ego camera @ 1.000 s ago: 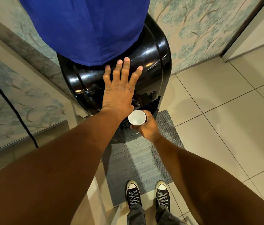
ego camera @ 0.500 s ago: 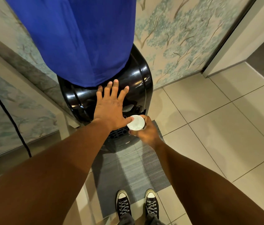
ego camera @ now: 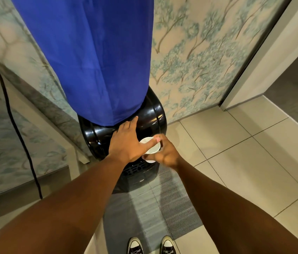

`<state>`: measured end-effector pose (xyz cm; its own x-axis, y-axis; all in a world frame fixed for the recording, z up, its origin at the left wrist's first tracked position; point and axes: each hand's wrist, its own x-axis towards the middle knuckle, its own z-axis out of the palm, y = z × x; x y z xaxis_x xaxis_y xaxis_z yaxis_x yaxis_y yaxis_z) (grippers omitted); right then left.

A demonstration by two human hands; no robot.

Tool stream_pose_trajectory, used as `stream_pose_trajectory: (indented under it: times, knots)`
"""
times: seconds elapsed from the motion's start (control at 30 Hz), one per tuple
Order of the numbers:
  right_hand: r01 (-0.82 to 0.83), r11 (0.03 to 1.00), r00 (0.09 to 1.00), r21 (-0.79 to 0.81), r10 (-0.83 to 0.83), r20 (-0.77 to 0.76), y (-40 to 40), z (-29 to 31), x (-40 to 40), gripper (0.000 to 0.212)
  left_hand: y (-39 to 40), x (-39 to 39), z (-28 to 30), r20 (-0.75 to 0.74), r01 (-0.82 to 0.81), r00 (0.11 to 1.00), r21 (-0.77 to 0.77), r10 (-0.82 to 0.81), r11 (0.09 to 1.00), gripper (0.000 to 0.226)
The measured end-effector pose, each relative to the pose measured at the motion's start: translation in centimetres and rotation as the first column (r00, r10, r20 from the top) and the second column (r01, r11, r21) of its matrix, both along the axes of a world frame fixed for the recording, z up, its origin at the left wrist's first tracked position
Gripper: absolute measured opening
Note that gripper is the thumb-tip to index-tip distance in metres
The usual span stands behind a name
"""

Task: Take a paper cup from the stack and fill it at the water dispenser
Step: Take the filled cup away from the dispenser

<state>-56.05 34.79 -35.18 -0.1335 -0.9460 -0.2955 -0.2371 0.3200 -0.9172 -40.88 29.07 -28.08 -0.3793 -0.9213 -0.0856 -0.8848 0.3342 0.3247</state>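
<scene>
A black water dispenser (ego camera: 152, 114) stands against the wall, its bottle under a blue cloth cover (ego camera: 93, 57). My right hand (ego camera: 164, 154) holds a white paper cup (ego camera: 152, 149) at the dispenser's front, above the black drip grille (ego camera: 135, 168). My left hand (ego camera: 127, 142) lies flat on the dispenser's top, fingers spread, with its thumb stretched across the cup's rim. The taps are hidden behind my hands. No cup stack is in view.
A grey mat (ego camera: 162, 204) lies on the tiled floor (ego camera: 245, 162) before the dispenser, with my black sneakers (ego camera: 152, 246) at its near edge. A black cable (ego camera: 18, 129) hangs at the left. A doorway (ego camera: 294, 85) opens at the right.
The view has tilted upward. My left hand has slid lower on the dispenser and its thumb now reaches over the cup. The cup has risen closer under the dispenser's front.
</scene>
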Motion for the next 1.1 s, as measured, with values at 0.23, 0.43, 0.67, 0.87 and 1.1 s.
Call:
stream_pose_trajectory:
  times: [0.23,0.43,0.67,0.87,1.1]
  knots:
    - [-0.036,0.997,0.997,-0.07,0.03,-0.072,-1.0,5.0,1.4,0.071,0.7,1.5,3.0,-0.188,-0.109,0.973,0.142,0.135,0.984,0.118]
    - [-0.046,0.986,0.992,-0.16,0.027,-0.12,-2.1,8.6,3.3,0.072,1.2,4.4,4.5,-0.256,-0.184,0.938,0.209,0.236,0.96,0.126]
    - [-0.107,0.972,0.991,-0.208,0.087,-0.1,-2.7,12.1,6.6,0.074,2.0,7.5,7.4,-0.384,-0.213,0.881,0.203,0.278,0.956,0.096]
    - [-0.159,0.953,0.987,-0.257,0.145,-0.071,-3.4,15.8,11.0,0.072,2.5,11.1,9.7,-0.459,-0.274,0.832,0.149,0.312,0.95,0.087]
    - [-0.184,0.922,0.981,-0.339,0.195,-0.002,-4.5,19.7,17.0,0.068,2.7,16.2,12.9,-0.576,-0.358,0.731,0.133,0.366,0.924,0.094]
